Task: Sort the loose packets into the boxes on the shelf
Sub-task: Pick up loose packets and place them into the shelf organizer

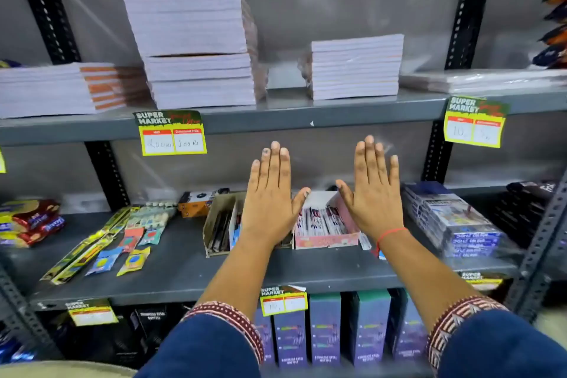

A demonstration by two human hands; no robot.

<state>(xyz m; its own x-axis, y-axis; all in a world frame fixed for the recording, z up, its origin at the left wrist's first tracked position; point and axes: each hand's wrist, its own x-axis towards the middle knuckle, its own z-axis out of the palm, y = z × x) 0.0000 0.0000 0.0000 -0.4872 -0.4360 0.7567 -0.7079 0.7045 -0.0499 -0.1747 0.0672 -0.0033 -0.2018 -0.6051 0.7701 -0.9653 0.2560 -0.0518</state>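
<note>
Two open boxes stand on the middle shelf [184,273]. A brown cardboard box [216,218] holds dark packets. A pink box [325,239] to its right is filled with upright packets. My left hand [270,202] is flat, palm down, fingers spread, above the gap between the boxes. Over the pink box's right end, my right hand [372,193] is also flat, spread and holding nothing. Loose packets [135,236] in yellow, blue and red lie on the shelf at the left, beside long yellow-green packs [89,248].
Stacks of white notebooks [196,49] fill the upper shelf. Wrapped blue packs [457,221] sit right of the pink box, with an orange box [196,202] behind. Biscuit packs [27,221] lie far left. Purple cartons [325,328] stand below. Yellow price tags [171,132] hang from the shelf edges.
</note>
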